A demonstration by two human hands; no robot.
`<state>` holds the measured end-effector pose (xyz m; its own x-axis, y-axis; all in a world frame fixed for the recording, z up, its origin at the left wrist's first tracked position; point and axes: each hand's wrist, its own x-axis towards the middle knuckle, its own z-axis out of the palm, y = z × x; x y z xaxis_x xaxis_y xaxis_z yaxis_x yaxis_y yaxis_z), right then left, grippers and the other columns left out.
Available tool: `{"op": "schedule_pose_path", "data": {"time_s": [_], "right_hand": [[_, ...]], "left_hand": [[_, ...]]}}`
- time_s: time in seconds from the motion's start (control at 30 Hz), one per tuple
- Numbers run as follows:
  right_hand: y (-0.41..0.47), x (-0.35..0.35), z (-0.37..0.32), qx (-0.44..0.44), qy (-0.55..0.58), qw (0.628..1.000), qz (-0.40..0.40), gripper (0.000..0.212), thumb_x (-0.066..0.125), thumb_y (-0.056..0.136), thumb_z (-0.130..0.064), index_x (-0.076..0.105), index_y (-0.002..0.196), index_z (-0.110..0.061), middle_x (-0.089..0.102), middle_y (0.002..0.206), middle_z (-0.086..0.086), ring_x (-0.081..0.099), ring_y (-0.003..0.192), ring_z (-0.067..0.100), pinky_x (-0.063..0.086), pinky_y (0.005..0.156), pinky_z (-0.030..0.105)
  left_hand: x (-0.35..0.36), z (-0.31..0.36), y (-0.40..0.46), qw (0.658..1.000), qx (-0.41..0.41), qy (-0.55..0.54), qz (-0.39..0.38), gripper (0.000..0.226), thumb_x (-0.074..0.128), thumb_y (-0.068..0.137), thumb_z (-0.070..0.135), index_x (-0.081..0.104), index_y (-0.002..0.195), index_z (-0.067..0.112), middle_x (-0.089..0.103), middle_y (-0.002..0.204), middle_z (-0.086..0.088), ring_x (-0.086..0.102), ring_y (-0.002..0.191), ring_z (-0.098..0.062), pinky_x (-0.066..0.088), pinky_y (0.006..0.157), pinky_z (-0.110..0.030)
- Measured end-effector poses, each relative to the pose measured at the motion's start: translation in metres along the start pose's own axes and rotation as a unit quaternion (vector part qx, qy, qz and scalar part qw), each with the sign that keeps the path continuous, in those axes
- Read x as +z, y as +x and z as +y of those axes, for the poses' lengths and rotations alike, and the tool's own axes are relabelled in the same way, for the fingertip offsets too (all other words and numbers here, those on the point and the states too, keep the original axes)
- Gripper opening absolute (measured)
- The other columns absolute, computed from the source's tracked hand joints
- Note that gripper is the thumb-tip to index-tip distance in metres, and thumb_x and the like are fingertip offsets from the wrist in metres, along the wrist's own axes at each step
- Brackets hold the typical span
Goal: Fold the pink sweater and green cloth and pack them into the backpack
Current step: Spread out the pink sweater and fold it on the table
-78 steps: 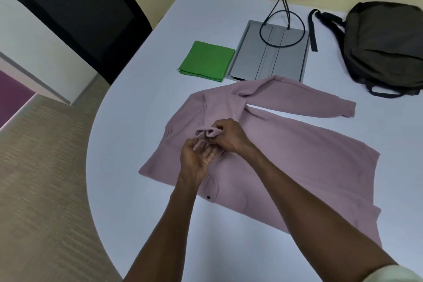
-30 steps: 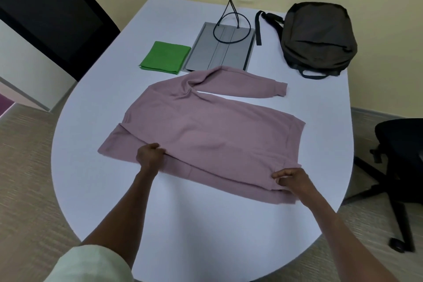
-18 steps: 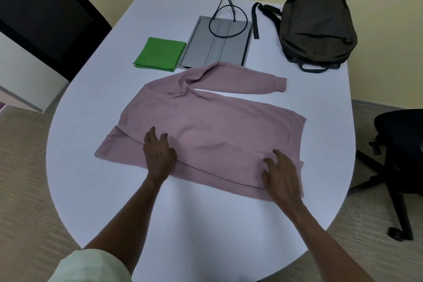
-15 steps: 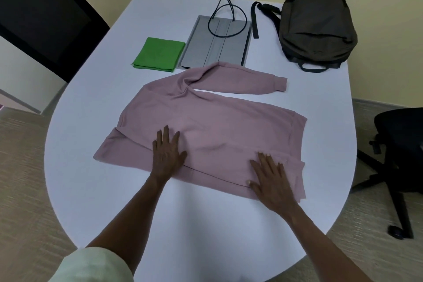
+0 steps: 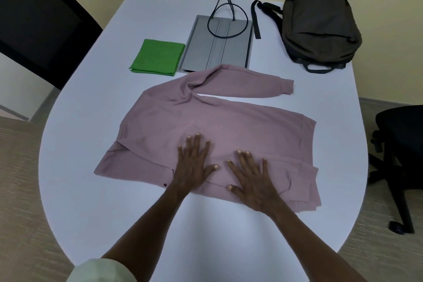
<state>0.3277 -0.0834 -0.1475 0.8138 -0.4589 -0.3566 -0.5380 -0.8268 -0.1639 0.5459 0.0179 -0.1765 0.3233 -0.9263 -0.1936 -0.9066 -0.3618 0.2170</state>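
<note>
- The white table (image 5: 91,201) carries everything, with the dark backpack (image 5: 320,30) at its far right corner, well apart from the hands.
- The pink sweater (image 5: 229,121) lies mid-table with its long axis running left to right; one sleeve (image 5: 251,84) stretches rightward along the far edge.
- The green cloth (image 5: 158,57) sits folded beyond the sweater, far left, beside a grey pad (image 5: 219,48).
- The left hand (image 5: 194,165) and right hand (image 5: 251,178) press flat, fingers spread, side by side on the near folded edge.
- The loose sleeve lies straight beyond both hands, probably closer to the right one.
</note>
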Motion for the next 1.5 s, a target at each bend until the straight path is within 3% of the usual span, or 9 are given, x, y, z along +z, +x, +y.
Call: {"op": "schedule_pose_path", "data": {"time_s": [0.13, 0.33, 0.53, 0.67, 0.8, 0.9, 1.1, 1.3, 1.5], "right_hand": [[0.032, 0.011, -0.022, 0.012, -0.009, 0.998, -0.066, 0.080, 0.019, 0.088, -0.080, 0.019, 0.156, -0.037, 0.010, 0.165, 0.010, 0.011, 0.150, 0.040, 0.016, 0.103, 0.080], [0.040, 0.020, -0.022, 0.026, -0.001, 0.995, -0.097, 0.092, 0.021, 0.080, -0.089, -0.022, 0.149, -0.047, -0.046, 0.151, -0.001, -0.044, 0.138, 0.028, -0.022, 0.103, 0.073], [0.042, 0.012, -0.024, 0.029, 0.023, 0.990, -0.137, 0.093, 0.020, 0.078, -0.091, -0.026, 0.146, -0.048, -0.049, 0.149, -0.002, -0.047, 0.135, 0.027, -0.025, 0.102, 0.072], [0.043, 0.004, -0.024, 0.033, 0.031, 0.995, -0.090, 0.079, 0.022, 0.085, -0.085, 0.000, 0.152, -0.051, -0.029, 0.160, -0.001, -0.026, 0.147, 0.027, -0.005, 0.109, 0.069], [0.063, -0.018, -0.012, 0.052, 0.053, 0.989, 0.125, 0.043, 0.036, 0.094, -0.052, 0.066, 0.113, -0.028, 0.062, 0.124, 0.000, 0.059, 0.108, 0.027, 0.044, 0.082, 0.041], [0.096, -0.039, 0.025, 0.098, 0.072, 0.971, 0.206, 0.033, 0.041, 0.088, -0.022, 0.071, 0.099, -0.013, 0.069, 0.105, 0.006, 0.063, 0.090, 0.033, 0.050, 0.072, 0.040], [0.146, -0.060, 0.114, 0.203, 0.067, 0.958, 0.193, 0.034, 0.047, 0.092, 0.001, 0.059, 0.123, 0.008, 0.058, 0.126, 0.034, 0.058, 0.110, 0.051, 0.051, 0.086, 0.060], [0.166, -0.073, 0.159, 0.226, -0.024, 0.974, 0.018, 0.057, 0.043, 0.098, -0.015, 0.026, 0.152, -0.019, 0.042, 0.144, 0.013, 0.039, 0.128, 0.037, 0.037, 0.096, 0.060], [0.169, -0.086, 0.170, 0.223, 0.019, 0.974, 0.042, 0.040, 0.057, 0.096, -0.028, 0.053, 0.135, -0.017, 0.057, 0.131, 0.009, 0.041, 0.123, 0.033, 0.031, 0.097, 0.047]], "left_hand": [[0.005, -0.015, 0.019, 0.997, 0.031, 0.038, -0.058, 0.096, 0.009, 0.082, 0.086, 0.009, 0.158, 0.029, -0.008, 0.165, -0.008, -0.006, 0.150, -0.043, 0.011, 0.111, -0.074], [-0.014, -0.051, 0.048, 0.993, -0.062, 0.007, -0.104, 0.114, 0.018, 0.067, 0.098, -0.007, 0.156, 0.032, -0.024, 0.163, 0.001, -0.022, 0.149, -0.033, -0.006, 0.109, -0.074], [-0.017, -0.048, 0.049, 0.993, -0.064, 0.002, -0.102, 0.108, 0.019, 0.073, 0.095, -0.002, 0.157, 0.031, -0.018, 0.165, -0.001, -0.016, 0.150, -0.037, -0.003, 0.108, -0.075], [-0.029, -0.057, 0.062, 0.999, -0.039, -0.002, 0.037, 0.071, 0.036, 0.092, 0.070, 0.056, 0.134, 0.016, 0.051, 0.144, -0.011, 0.046, 0.130, -0.040, 0.032, 0.106, -0.061], [-0.059, -0.099, 0.099, 0.982, -0.038, -0.109, 0.152, 0.046, 0.042, 0.093, 0.032, 0.063, 0.115, -0.002, 0.064, 0.111, -0.025, 0.060, 0.099, -0.044, 0.049, 0.088, -0.046], [-0.093, -0.137, 0.137, 0.959, -0.145, -0.153, 0.190, 0.031, 0.054, 0.091, 0.004, 0.061, 0.119, -0.007, 0.061, 0.120, -0.029, 0.057, 0.112, -0.044, 0.044, 0.099, -0.047], [-0.121, -0.204, 0.183, 0.955, -0.248, -0.153, 0.052, 0.056, 0.047, 0.094, 0.008, 0.033, 0.144, -0.014, 0.040, 0.146, -0.033, 0.036, 0.138, -0.044, 0.028, 0.116, -0.044], [-0.110, -0.244, 0.199, 0.931, -0.325, -0.165, 0.008, 0.036, 0.044, 0.097, 0.016, 0.055, 0.119, -0.011, 0.059, 0.121, -0.028, 0.052, 0.121, -0.043, 0.043, 0.101, -0.045], [-0.136, -0.225, 0.193, 0.938, -0.291, -0.187, -0.002, 0.035, 0.055, 0.099, 0.024, 0.071, 0.105, -0.007, 0.068, 0.110, -0.024, 0.062, 0.102, -0.039, 0.049, 0.088, -0.042]]}}
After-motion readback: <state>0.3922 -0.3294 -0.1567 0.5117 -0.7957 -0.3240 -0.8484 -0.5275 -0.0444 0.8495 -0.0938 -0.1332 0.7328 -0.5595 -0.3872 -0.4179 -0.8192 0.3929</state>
